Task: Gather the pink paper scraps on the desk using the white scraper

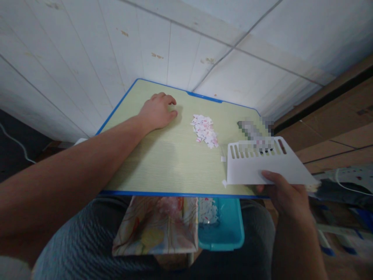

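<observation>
The light tabletop [175,167] is bounded by a blue rim [171,194], its far edge close to the white wall [163,42] and its near edge over the person's thighs. The left hand [157,111] reaches over the far left part of the surface, palm down, its grip released: the fingers are loosely bent and the thumb stands apart from the forefinger. A band of bare surface separates this hand from the pile of small white and pink pieces [204,131], which lies right of the middle, inside every edge; a broader stretch runs from the pile to the near rim. The right hand [287,194] grasps a white slotted panel [262,169] by its near edge, thumb on top. The panel covers the near right corner and juts past the table's side toward the cardboard boxes [329,116], so room is tighter there. Just beside its left edge lie two small scraps [223,159], and beyond its slots is a pixelated object [252,130] that cannot be identified. Below the near rim, a patterned cloth holder [151,239] and a teal bin [237,233] sit side by side between the legs.
</observation>
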